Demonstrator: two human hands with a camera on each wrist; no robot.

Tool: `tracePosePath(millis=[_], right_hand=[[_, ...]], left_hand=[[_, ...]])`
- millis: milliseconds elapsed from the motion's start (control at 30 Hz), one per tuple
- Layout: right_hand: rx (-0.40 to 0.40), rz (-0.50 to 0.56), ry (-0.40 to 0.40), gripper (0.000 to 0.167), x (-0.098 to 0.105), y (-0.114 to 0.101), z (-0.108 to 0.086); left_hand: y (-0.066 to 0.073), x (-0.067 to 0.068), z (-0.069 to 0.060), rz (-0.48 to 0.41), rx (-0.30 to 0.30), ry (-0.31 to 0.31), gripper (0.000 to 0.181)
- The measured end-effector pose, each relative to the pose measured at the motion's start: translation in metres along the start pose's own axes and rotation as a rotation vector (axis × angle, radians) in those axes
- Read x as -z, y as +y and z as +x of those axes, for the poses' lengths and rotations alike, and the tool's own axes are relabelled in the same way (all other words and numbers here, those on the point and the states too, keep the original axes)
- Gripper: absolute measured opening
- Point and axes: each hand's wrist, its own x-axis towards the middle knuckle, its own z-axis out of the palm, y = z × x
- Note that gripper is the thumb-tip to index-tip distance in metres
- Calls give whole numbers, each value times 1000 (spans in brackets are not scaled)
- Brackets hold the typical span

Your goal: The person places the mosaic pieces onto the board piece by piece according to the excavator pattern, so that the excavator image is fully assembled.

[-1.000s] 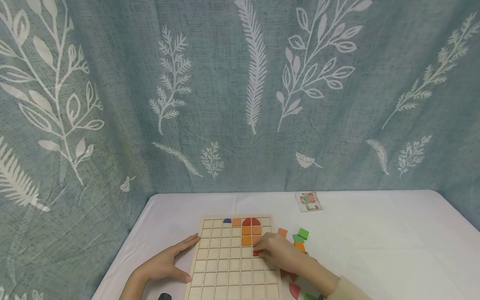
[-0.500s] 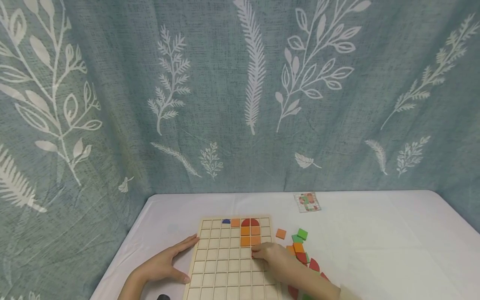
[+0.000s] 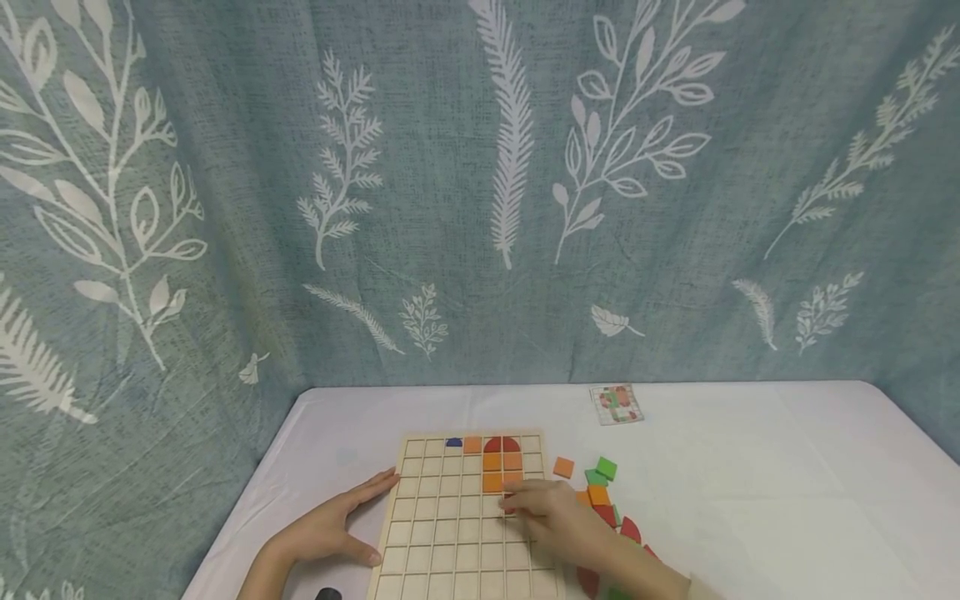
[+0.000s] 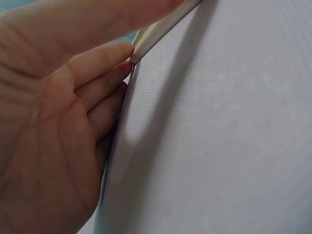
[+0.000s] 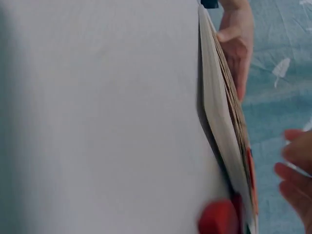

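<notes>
The red piece [image 3: 509, 505] is just left of my right hand [image 3: 558, 515], the nearer one, at its fingertips over the board [image 3: 470, 532], though I cannot tell whether they pinch it.

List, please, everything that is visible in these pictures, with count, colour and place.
Curtain: one visible stretch, blue-green with white leaves, behind table
Covered table: one, white, beneath everything
Picture card: one, multicoloured, table's far side
Grid board: one, pale wood, on table
Half-circle tile: one, blue, board's far row
Quarter-circle tiles: two, red, board's far row
Square tiles: five, orange shades, one in far row, four in a block
Partly hidden tile: one, red, at right fingertips
Loose tiles: several, overlapping; red, orange, green; right of board
Unclear object: one, black, head view's bottom edge
Sleeve: one, beige, right arm
Left hand: one, bare, board's left edge
Right hand: one, bare, over board's right side
</notes>
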Motion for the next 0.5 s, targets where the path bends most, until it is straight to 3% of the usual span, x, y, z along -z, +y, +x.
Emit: tracePosePath(millis=[167,367,500], right_hand=[[-2,77,137,25,18,10,-7],[-136,90,176,26,39,22,-31],[-211,93,144,23,49,26,-49]], left_hand=[[2,-1,0,28,7,4,95],[1,-1,-1,28,6,1,95],[1,0,-1,39,14,10,94]])
